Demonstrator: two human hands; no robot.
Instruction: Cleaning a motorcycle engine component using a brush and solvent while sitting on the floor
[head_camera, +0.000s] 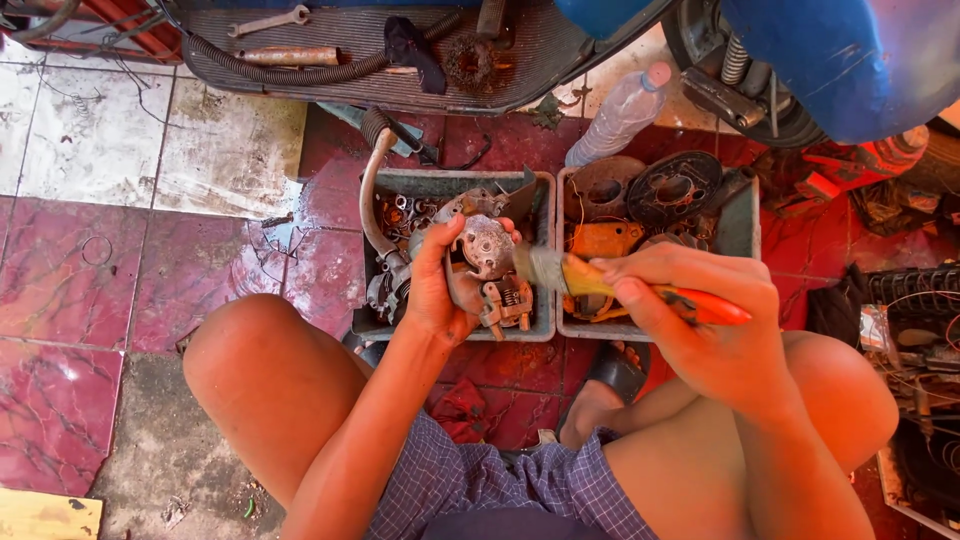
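Grey metal, grimy and oily, fills the left hand (440, 290): its fingers curl fully around a small engine part (487, 262) with a round toothed face, held above the left plastic tray (455, 183). The right hand (700, 320) is closed tight around the orange handle of a paintbrush (600, 282), whose bristles touch the right side of the engine part. Just right of the first tray sits a second tray (742, 228) of rusty discs and orange pieces. A clear plastic bottle (622, 112) lies on the red tiles beyond it, and a spanner (268, 21) rests far left on the scooter footboard (400, 80).
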